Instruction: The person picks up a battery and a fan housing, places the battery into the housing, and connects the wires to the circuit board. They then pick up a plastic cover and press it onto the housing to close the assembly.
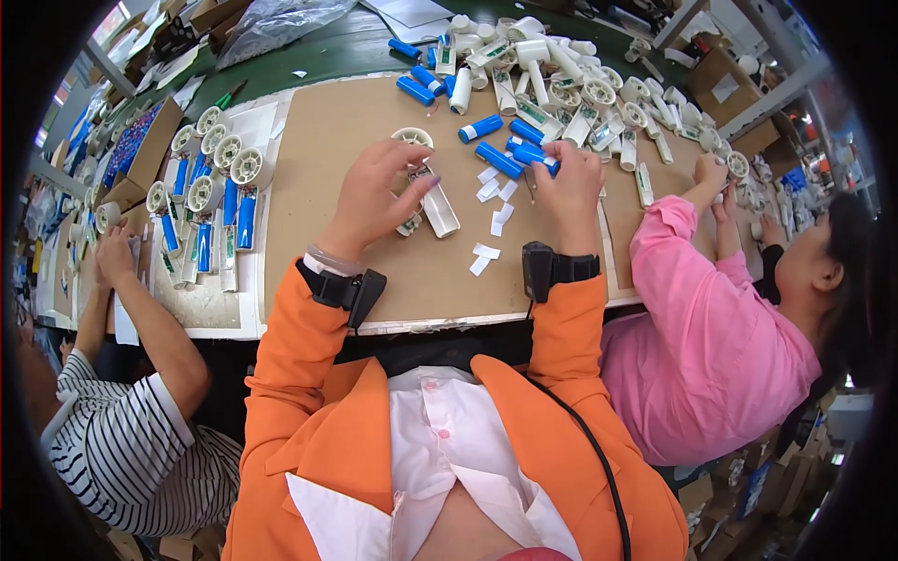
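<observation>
My left hand [379,198] is over a white plastic housing on the brown board, its fingers and thumb apart. The housing has a round head [412,137] and an opened, trough-like handle [440,209]; the hand hides part of it. To the right, my right hand [572,187] has thumb and fingers closed on the end of a blue cylindrical battery [526,150]. Another blue battery [499,160] lies just left of it. Several small white paper pieces [487,191] are scattered between my hands.
A heap of white plastic housings [561,79] and blue batteries [413,91] covers the back. Housings with batteries [245,220] stand in rows at left. A person in stripes [140,439] works at left, another in pink [711,327] at right. A clear plastic bag [285,28] lies behind.
</observation>
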A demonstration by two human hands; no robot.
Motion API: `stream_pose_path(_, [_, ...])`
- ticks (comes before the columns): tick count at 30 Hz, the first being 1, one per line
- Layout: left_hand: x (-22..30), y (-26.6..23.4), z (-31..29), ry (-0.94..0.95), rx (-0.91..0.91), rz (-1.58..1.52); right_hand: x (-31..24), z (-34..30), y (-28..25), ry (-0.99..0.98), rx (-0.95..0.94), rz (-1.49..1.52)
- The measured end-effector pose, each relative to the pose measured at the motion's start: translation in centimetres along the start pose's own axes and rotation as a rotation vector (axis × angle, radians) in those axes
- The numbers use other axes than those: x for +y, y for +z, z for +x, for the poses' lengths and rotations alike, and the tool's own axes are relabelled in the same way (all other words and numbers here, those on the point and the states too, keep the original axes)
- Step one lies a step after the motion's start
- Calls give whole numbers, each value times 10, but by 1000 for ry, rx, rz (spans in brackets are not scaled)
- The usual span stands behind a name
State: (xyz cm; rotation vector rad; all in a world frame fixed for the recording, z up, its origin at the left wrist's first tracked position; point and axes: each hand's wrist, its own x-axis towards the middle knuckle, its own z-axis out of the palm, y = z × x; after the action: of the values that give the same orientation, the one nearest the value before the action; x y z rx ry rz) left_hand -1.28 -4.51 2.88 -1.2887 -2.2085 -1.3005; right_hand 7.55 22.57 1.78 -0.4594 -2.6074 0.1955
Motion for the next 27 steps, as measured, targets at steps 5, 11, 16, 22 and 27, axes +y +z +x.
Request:
stream_pose_path(5, [5, 5, -2, -333, 14, -601, -41, 1, -13, -227, 186, 605])
stream_pose_path(11, [7, 2, 1, -522, -116, -1013, -74, -5, 0, -387, 25, 1480])
stream_pose_path(16, [-1, 5, -1, -507, -96, -1058, -92, -19, 8, -301, -92, 1422])
stream_pose_path(22, [-3, 6, 2, -445, 40, -1103, -95, -21, 4, -192, -156, 1187])
stream_pose_path(27, [-13, 9, -3, -456, 48, -1007, -102, -24, 2, -169, -204, 1188])
